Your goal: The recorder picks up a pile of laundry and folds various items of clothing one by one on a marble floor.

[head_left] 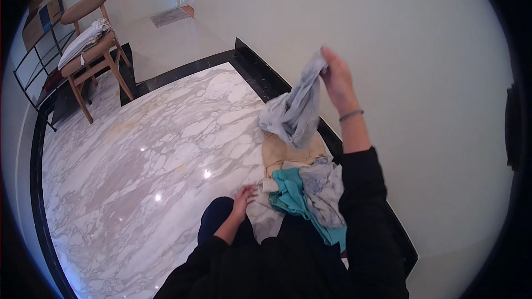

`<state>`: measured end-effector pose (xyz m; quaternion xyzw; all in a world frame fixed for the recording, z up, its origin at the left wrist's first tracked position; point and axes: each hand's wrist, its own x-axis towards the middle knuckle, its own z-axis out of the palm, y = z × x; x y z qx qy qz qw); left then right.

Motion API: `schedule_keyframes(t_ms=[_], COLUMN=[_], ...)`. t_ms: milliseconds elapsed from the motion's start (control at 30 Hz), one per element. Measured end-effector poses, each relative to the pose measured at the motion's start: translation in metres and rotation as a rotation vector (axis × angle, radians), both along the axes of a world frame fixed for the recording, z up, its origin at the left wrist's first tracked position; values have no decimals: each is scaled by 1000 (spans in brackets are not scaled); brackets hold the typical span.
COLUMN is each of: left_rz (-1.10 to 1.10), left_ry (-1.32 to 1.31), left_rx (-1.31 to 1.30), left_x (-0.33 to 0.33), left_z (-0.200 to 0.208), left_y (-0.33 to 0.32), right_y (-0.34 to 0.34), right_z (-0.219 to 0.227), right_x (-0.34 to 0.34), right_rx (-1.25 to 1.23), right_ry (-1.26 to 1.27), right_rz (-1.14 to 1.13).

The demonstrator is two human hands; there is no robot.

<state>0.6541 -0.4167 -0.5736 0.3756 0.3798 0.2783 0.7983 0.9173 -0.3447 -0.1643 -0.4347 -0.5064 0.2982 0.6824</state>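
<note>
My right hand [337,75] is raised by the wall, its fingers pinched on a crumpled light grey garment [296,111]. The cloth hangs down over the far end of a clothes pile, and its exact kind cannot be made out. Under it lies a tan garment [291,154]. Nearer to me in the pile are a teal garment [289,192] and a pale grey-white mottled garment [326,191]. Low beside the pile's left side, over my knee, my left hand [243,202] has its fingers loosely apart and holds nothing visible.
The marble floor [149,160] spreads to the left with a black border. A plain wall [432,122] rises close on the right. At the far left stands a wooden chair [98,55] with folded cloth [86,41] on its seat, beside a black metal rack [39,72].
</note>
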Motion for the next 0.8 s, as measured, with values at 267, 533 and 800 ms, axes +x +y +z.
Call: schedule_keyframes(t_ms=[267,533,800], left_rz=[459,35,291], left_ry=[-23,-9,-133], left_rx=[1241,1266,1248], left_x=[36,-12,-198], left_z=[158,202,339], left_y=[22,29,79], right_y=[-126,-204,-261], right_z=[165,204,240], right_x=[-110,-131,-26], right_rx=[448,516,531], right_ry=[-336,-281,12], right_rz=[129,-283,-378])
